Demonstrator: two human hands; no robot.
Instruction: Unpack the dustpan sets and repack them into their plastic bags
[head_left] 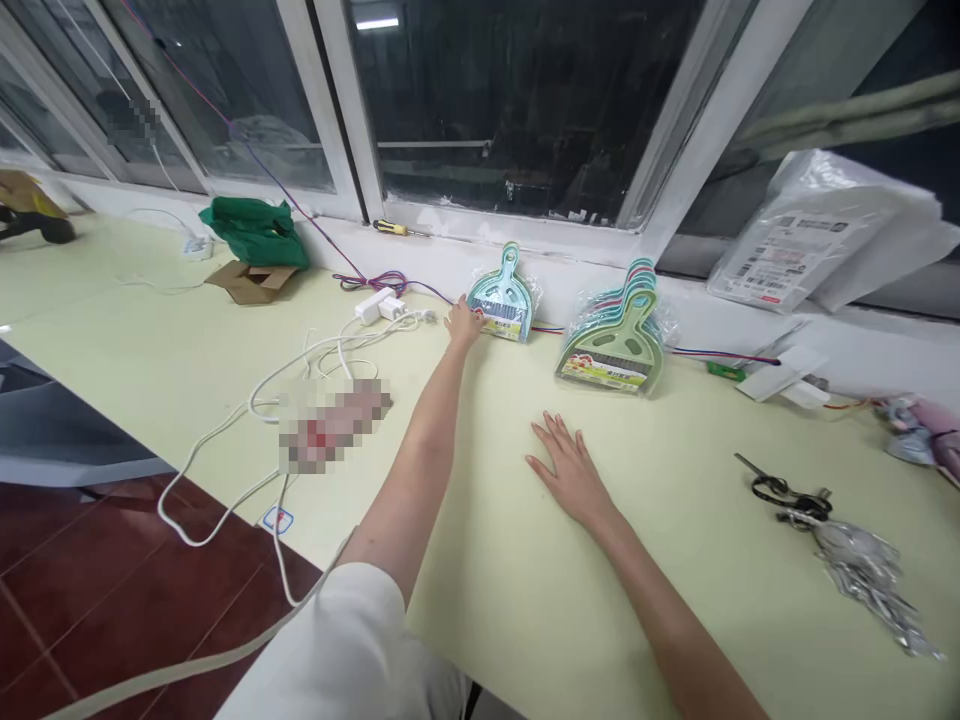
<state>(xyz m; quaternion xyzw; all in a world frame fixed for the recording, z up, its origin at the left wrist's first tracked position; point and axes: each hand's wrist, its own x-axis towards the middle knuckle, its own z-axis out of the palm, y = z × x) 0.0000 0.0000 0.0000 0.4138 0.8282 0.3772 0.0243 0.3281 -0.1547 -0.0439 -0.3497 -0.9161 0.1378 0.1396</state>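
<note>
My left hand (465,325) reaches to the back of the pale green table (502,560), at the lower left edge of a light blue dustpan-and-brush set (504,298) in clear wrap that leans on the wall. Its fingers are partly spread at the set; a firm hold cannot be made out. To the right stands a stack of wrapped sets, with a green dustpan (615,350) in front. My right hand (570,470) is over the tabletop in front of this stack, fingers apart, holding nothing.
White cables (255,400), a power adapter (375,305), a cardboard box (251,283) and a green bag (255,232) are on the left. A yellow screwdriver (391,228) lies on the ledge. On the right are plastic-wrapped packages (795,240) and a silvery crumpled bundle (862,560).
</note>
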